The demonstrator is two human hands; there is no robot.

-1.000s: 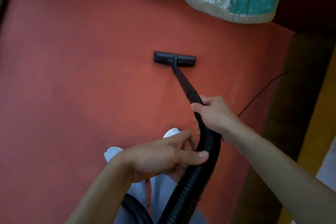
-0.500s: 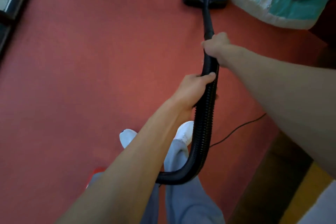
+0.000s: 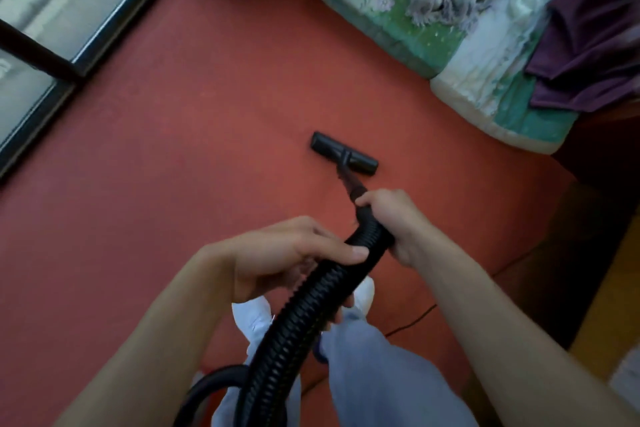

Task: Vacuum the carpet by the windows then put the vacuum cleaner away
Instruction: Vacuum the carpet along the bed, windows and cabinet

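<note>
A black vacuum floor head (image 3: 344, 158) lies flat on the red carpet (image 3: 173, 166), a little in front of my feet. Its short dark tube runs back to a ribbed black hose (image 3: 304, 308). My right hand (image 3: 394, 222) is closed around the top of the hose where it meets the tube. My left hand (image 3: 287, 253) holds the hose just below, thumb laid along it. The hose curves down between my legs and loops off the bottom edge.
A dark-framed window (image 3: 45, 31) runs along the carpet's left edge. A green and white quilted mattress (image 3: 433, 45) with a purple cloth (image 3: 588, 45) lies at the far right. A thin black cord (image 3: 412, 321) trails right. Dark wood floor (image 3: 571, 270) borders the carpet.
The floor head has been pulled back from the mattress edge toward my feet. Both arms have bent and drawn in, and my view has tilted up to show the window.
</note>
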